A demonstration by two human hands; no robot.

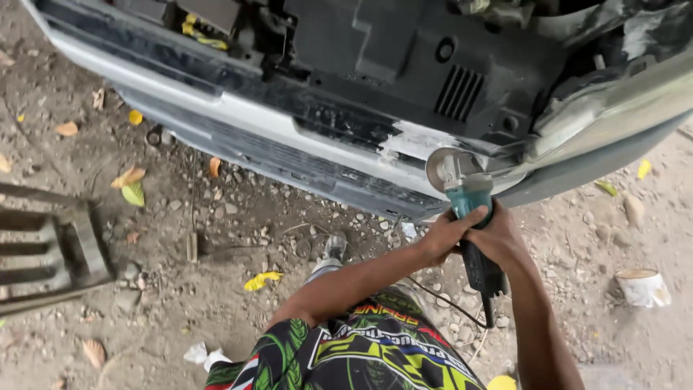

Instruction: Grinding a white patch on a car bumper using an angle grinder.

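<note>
The teal angle grinder (468, 198) sits right of centre, its round disc guard against the pale filler patch (415, 141) on the car bumper (238, 119), so the step in hand looks like grinding that patch down. A next pass would, I judge, call for a steady two-handed sweep along the bumper's edge. The left hand (442, 235) and right hand (498, 238) are both clamped around the grinder's body, close together, forearms reaching forward from the near side. Its black cord trails down toward the gravel ground (216, 303).
</note>
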